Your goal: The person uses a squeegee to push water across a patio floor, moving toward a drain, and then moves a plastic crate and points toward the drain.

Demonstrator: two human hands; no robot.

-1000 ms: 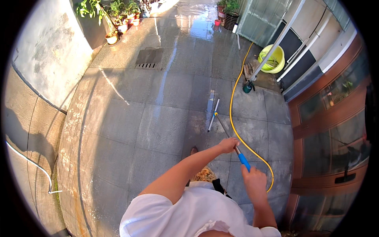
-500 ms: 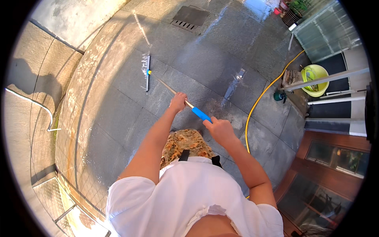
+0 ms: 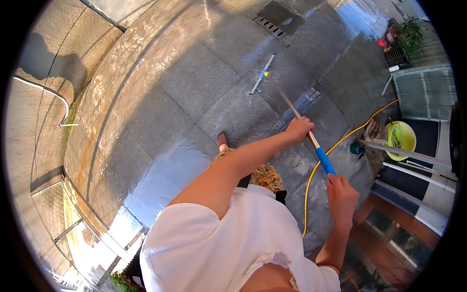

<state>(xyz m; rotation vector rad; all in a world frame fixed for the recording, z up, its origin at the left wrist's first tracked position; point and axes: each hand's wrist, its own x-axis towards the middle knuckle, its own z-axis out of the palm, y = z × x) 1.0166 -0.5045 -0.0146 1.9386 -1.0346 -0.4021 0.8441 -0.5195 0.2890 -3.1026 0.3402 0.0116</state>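
Note:
A floor squeegee's long blade point(image 3: 262, 76), with a yellow fitting at its middle, is on wet grey paving point(image 3: 187, 87). Its metal pole, partly blurred, runs back toward me. My left hand point(image 3: 299, 128) is wrapped round the pole above the blue grip point(image 3: 323, 160). My right hand point(image 3: 342, 196) holds the end of that blue grip, low on the right. My shoe point(image 3: 222, 139) shows on the paving left of my forearm, beside patterned trousers point(image 3: 265, 176).
A yellow hose point(image 3: 363, 125) snakes along my right, near a yellow-green tub point(image 3: 400, 138), a green bottle point(image 3: 356, 149) and a wooden door point(image 3: 384, 219). Potted plants point(image 3: 409, 36) stand upper right, beyond a drain grate point(image 3: 270, 27). A white bent pipe point(image 3: 63, 109) lies left.
The view has swung round. The blade first swept left, and since half a second ago has moved right and tilted the other way; both hands have shifted right with the pole.

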